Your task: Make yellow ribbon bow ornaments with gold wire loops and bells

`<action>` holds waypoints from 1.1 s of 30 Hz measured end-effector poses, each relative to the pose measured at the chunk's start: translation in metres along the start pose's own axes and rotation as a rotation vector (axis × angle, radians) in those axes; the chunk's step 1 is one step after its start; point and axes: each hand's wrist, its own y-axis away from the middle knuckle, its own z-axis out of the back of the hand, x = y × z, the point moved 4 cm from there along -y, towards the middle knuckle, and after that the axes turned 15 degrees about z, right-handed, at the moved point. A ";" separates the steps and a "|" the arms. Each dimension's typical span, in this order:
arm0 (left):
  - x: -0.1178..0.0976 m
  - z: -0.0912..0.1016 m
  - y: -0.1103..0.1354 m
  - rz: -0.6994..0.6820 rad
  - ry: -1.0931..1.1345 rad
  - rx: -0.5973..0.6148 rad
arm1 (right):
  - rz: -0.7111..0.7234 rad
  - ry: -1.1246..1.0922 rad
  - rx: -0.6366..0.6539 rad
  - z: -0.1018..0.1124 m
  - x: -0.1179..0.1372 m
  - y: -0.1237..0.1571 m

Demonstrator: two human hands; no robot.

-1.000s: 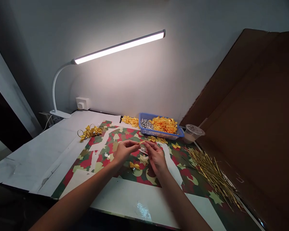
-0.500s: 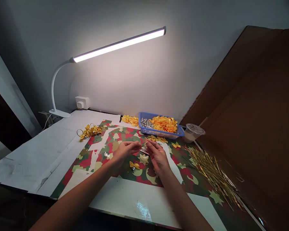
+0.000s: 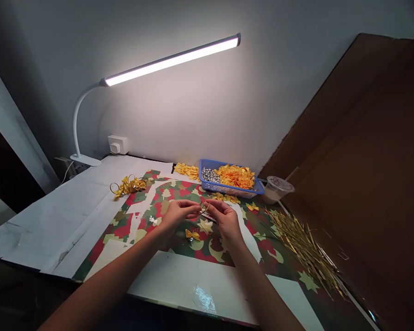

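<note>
A thin gold twist tie [image 3: 207, 208], curved into a small loop, sits between my two hands over the patterned paper. My left hand [image 3: 179, 214] is closed in a pinch on one side of it. From the other side, the fingertips of my right hand [image 3: 224, 218] pinch it too. Below them on the paper lies a yellow ribbon bow [image 3: 192, 235] with a silver bell and a thin loop. Just under my fingers there is a shiny flat item, partly hidden, whose kind I cannot make out.
Behind my hands, a blue basket [image 3: 210, 186] holds silver bells and yellow bows. Loose gold ties [image 3: 305, 246] lie at the right, near a lidded plastic tub [image 3: 278, 189] and a cardboard box [image 3: 359, 138]. Finished bows [image 3: 127, 186] are piled left, under a lit lamp [image 3: 172, 59].
My fingers have drawn closer together, and the tie between them now shows as a rounded loop. The bow, basket and piles have stayed in place.
</note>
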 end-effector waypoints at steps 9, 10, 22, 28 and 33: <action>-0.008 -0.005 0.011 -0.113 -0.089 -0.032 | 0.017 0.012 0.015 0.001 0.005 -0.001; -0.008 -0.006 0.012 -0.122 -0.092 -0.029 | 0.011 0.001 0.014 0.001 0.004 -0.001; -0.005 -0.011 0.015 -0.207 -0.121 0.018 | 0.010 -0.116 -0.058 0.001 -0.011 -0.001; -0.006 -0.012 0.018 -0.225 -0.145 0.006 | 0.012 -0.105 -0.058 0.002 -0.009 -0.001; -0.005 -0.011 0.018 -0.240 -0.161 -0.004 | 0.022 -0.068 -0.042 0.003 -0.006 0.001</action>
